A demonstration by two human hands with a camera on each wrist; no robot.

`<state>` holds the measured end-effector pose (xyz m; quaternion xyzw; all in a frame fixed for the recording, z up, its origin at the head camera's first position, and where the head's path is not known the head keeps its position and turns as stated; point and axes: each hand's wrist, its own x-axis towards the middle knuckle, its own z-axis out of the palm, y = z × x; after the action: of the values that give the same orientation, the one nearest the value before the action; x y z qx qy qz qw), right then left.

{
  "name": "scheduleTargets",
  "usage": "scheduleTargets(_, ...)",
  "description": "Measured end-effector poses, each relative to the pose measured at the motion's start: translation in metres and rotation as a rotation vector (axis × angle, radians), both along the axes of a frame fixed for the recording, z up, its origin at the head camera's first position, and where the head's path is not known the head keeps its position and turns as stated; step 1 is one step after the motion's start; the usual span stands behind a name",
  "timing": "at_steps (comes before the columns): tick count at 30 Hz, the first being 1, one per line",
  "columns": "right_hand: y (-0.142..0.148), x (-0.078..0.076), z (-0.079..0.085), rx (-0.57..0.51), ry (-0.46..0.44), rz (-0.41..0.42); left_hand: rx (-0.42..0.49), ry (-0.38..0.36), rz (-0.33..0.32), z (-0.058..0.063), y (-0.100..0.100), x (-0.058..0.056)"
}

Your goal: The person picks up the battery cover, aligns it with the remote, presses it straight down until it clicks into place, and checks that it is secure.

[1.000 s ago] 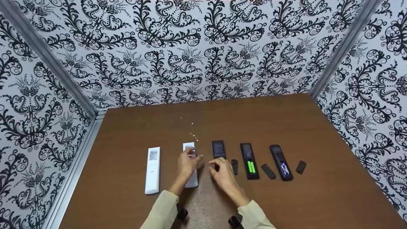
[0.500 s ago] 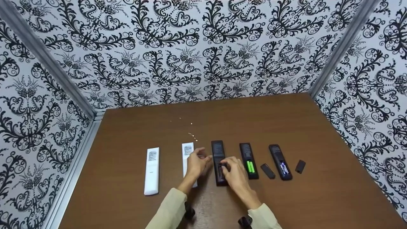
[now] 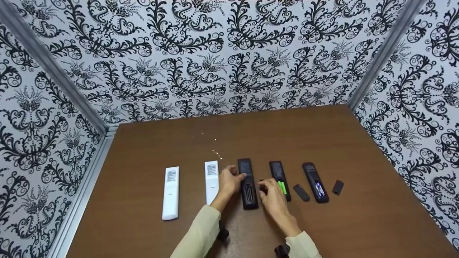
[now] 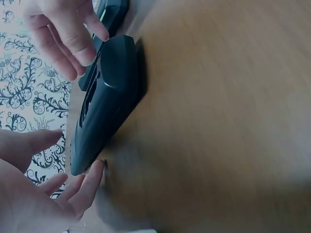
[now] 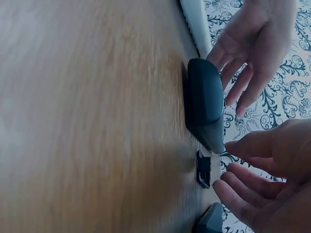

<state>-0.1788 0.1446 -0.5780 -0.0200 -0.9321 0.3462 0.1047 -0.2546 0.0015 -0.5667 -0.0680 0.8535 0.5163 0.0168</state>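
Observation:
A black remote control (image 3: 245,172) lies back side up at the middle of the row, its battery compartment uncovered and dark inside. At its left edge are the fingertips of my left hand (image 3: 229,181); the left wrist view shows the thumb apart from the fingers, straddling the far end of the remote. My right hand (image 3: 274,199) hovers to the right of this remote, fingers loosely bent and holding nothing. Under those fingers, a small black battery cover (image 5: 203,169) lies on the table in the right wrist view; the hand mostly hides it in the head view.
Two white remotes lie to the left, one (image 3: 171,193) fully visible and one (image 3: 211,175) partly behind my left hand. On the right are a black remote with green batteries (image 3: 282,187), another with purple-silver batteries (image 3: 319,188), and two loose covers (image 3: 301,192), (image 3: 337,187).
Both hands have moved right: the left from over the second white remote to the middle black remote, the right from that black remote's left side to its right. The remotes stay in place.

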Motion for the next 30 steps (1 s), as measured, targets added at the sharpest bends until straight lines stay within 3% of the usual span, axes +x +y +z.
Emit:
scheduleTargets(7,0.001,0.002,-0.004,0.092,-0.016,0.031,-0.106,-0.042,-0.010,-0.001,0.006,-0.004)
scheduleTargets(17,0.004,-0.002,-0.005,0.110,-0.093,0.053,-0.160,-0.058,-0.028,-0.006,0.011,-0.011)
scheduleTargets(24,0.010,-0.003,-0.006,0.151,-0.054,0.088,-0.187,-0.039,-0.033,-0.006,0.015,-0.010)
scheduleTargets(30,0.011,-0.005,-0.007,0.249,0.009,0.104,-0.185,-0.025,-0.044,-0.003,0.015,-0.009)
